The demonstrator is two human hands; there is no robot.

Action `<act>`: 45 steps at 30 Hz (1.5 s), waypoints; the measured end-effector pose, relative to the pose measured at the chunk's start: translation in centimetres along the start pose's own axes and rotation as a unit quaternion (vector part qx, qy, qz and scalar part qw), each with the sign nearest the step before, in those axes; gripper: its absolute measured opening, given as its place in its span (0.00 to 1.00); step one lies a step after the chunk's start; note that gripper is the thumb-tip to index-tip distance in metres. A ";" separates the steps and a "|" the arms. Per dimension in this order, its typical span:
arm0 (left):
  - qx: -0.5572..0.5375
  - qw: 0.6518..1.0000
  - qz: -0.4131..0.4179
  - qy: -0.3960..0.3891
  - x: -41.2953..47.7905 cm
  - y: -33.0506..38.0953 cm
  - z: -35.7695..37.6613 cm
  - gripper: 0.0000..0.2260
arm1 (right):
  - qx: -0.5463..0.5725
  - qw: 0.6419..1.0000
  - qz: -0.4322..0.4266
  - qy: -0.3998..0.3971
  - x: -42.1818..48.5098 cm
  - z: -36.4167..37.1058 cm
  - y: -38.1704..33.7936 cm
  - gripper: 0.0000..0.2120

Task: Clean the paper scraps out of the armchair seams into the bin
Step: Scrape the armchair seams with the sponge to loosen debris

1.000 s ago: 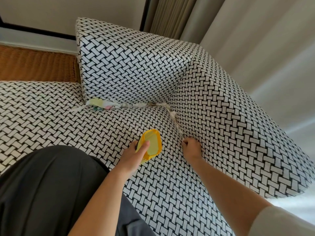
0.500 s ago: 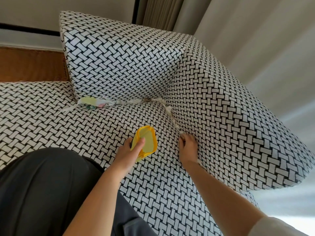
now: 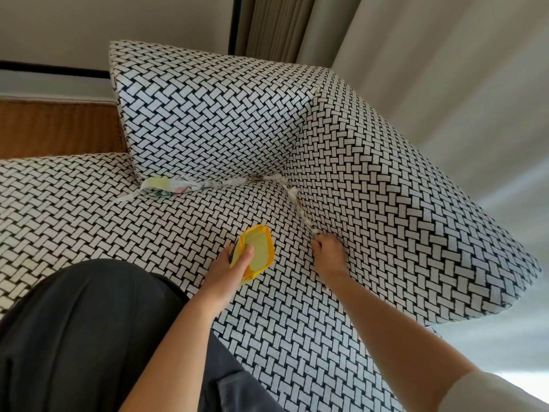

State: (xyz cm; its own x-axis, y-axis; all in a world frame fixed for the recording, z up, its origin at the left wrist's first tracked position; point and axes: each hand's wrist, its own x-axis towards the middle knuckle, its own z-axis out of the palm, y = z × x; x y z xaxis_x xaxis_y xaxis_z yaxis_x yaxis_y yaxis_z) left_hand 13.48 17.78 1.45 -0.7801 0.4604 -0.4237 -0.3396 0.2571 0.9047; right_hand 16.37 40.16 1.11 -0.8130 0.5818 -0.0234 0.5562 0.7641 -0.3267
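Head: basketweave armchair, crumpled paper scraps

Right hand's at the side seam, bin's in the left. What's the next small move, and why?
Probably draw the right hand back, lifting the white scraps out of the side seam and over the yellow bin. Its fingertips seem to pinch the strip's near end, and the left hand holds the bin just beside it.
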 end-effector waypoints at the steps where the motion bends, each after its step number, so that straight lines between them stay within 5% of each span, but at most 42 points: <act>1: 0.002 1.000 0.000 -0.001 -0.4 0.2 0.1 0.22 | 0.019 1.000 -0.005 0.004 -0.3 -0.1 0.1 0.11; 6: 0.020 1.000 -0.020 -0.001 -1.2 0.4 0.2 0.29 | 0.220 0.975 0.000 0.024 -3.5 -1.9 -2.5 0.08; 10: 0.016 1.000 -0.027 0.004 -1.5 0.3 0.6 0.53 | 0.372 0.925 -0.051 0.051 -6.7 -4.4 -7.1 0.06; 12: -0.005 1.000 -0.024 0.004 -1.8 0.4 0.8 0.51 | 0.404 0.911 -0.087 0.019 -7.9 -5.0 -9.0 0.03; 16: -0.031 0.999 -0.022 0.017 -2.9 1.0 1.4 0.33 | 0.327 0.935 -0.133 -0.032 -8.8 -4.6 -10.6 0.07; 24: -0.047 0.998 -0.013 0.036 -2.5 -1.0 2.2 0.46 | 0.283 0.944 -0.145 -0.089 -8.9 -4.1 -8.8 0.08; 29: -0.042 0.999 -0.011 0.026 -3.6 0.1 2.5 0.36 | 0.327 0.940 -0.094 0.000 -8.9 -3.6 -6.7 0.08; 33: -0.006 1.000 0.000 0.019 -3.8 -0.1 2.8 0.26 | 0.357 0.933 0.034 0.025 -8.9 -2.0 -3.5 0.09; 41: 0.084 0.995 -0.016 -0.048 -4.5 0.1 3.2 0.29 | 0.191 0.961 0.121 0.158 -11.0 0.5 4.1 0.13; 45: 0.076 0.995 -0.020 -0.059 -4.4 0.1 3.5 0.31 | 0.137 0.980 0.068 0.128 -11.8 -0.1 5.2 0.18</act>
State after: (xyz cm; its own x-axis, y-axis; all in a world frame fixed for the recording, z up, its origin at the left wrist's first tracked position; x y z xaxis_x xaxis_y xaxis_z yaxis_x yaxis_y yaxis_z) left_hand 18.70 18.80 3.23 -0.6981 0.5411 -0.4689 -0.2787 0.3978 0.8741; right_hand 28.84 37.29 -0.24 -0.6445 0.7513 0.1419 0.5614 0.5911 -0.5792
